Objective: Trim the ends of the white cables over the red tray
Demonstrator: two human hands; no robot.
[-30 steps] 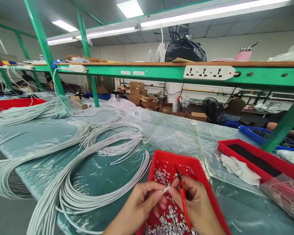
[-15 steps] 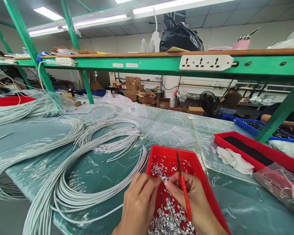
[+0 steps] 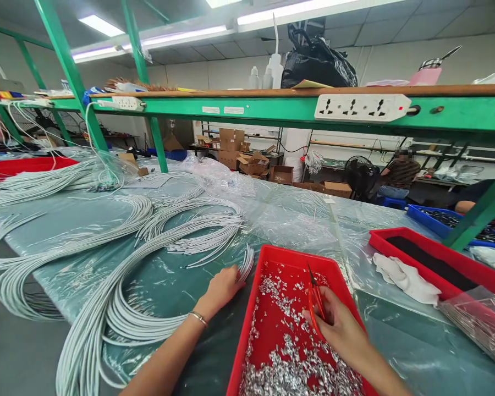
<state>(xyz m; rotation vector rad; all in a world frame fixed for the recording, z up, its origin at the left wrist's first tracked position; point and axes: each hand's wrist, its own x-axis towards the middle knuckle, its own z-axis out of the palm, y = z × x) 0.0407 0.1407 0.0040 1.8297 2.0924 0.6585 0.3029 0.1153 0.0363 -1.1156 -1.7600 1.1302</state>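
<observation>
Bench stock at this moment, judged from how things lie.

Work in hand: trimming ends of grey cables (image 3: 157, 258). The near red tray (image 3: 272, 258) already holds a thick litter of silver offcuts (image 3: 291, 368), too many to count, so a good share appears done; several large cable bundles lie across the left of the plastic-covered table (image 3: 297, 220), their number unclear, so plenty seems left.

- Left hand (image 3: 223, 286): one, fingers curled onto the cable ends just left of the tray.
- Right hand (image 3: 340, 330): one, over the tray, closed around red-handled snips (image 3: 315, 294).
- Red trays: three in view, including one at far right (image 3: 437, 256).
- White cloth (image 3: 404, 278): one.
</observation>
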